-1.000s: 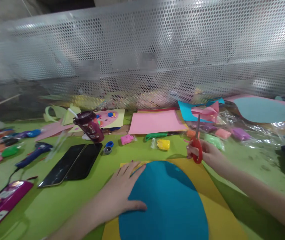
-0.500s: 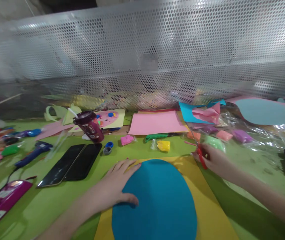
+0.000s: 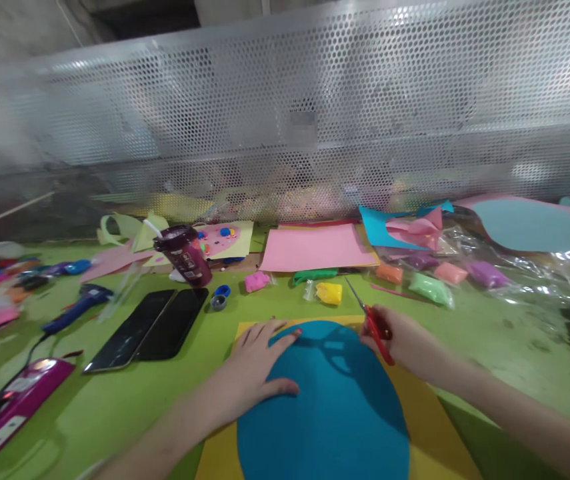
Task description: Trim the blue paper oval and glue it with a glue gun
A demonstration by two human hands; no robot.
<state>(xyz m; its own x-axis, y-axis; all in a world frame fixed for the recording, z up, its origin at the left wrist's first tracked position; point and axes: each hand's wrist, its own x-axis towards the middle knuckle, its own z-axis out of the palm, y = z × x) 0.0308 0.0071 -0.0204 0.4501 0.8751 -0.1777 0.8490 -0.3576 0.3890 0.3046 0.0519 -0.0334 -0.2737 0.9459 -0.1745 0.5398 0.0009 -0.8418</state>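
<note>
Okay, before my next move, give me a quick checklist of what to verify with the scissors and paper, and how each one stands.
1. Scissors in the right hand: ok.
2. Left hand on the blue paper: ok.
3. Blades away from the left fingers: ok, there is a gap.
4. Yellow sheet under the blue paper: ok.
5. Space just beyond the sheet free of loose things: not ok, the yellow pack lies there.
6. Blue paper's near edge lined up: cannot tell, it runs out of view.
</note>
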